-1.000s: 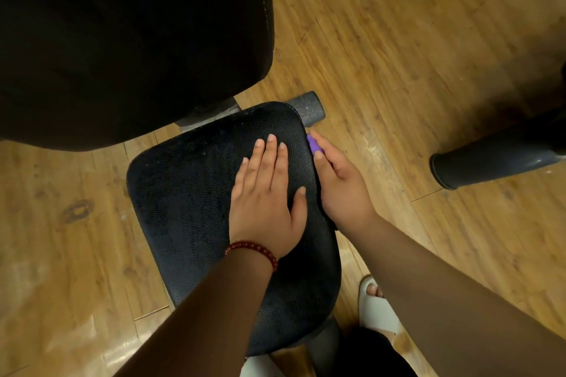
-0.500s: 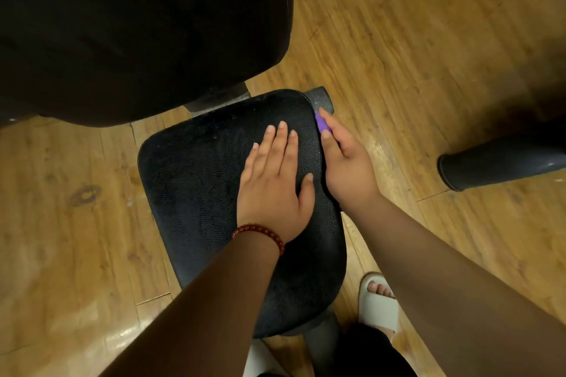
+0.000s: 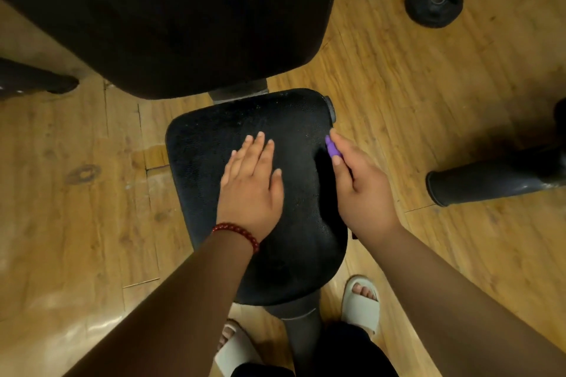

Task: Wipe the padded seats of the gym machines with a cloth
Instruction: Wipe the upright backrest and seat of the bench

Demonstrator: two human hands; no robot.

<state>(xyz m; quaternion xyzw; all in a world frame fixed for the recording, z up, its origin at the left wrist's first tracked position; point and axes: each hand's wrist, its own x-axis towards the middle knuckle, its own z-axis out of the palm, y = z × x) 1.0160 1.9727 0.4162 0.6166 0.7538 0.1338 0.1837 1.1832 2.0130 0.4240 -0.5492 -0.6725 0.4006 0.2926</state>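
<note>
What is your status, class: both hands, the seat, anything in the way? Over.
Left hand flat on padded seat. Right hand pinches purple cloth at seat's right edge. Left hand covers seat's middle.

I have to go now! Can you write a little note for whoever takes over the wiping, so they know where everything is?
Left hand: flat on the black seat, fingers straight, holding nothing.
Right hand: pinches the purple cloth at the seat's right edge; only a small bit of the cloth shows.
Done: cannot tell how much of the seat is wiped.
Left: probably wipe across the seat's top, then the big back pad behind it.
</note>
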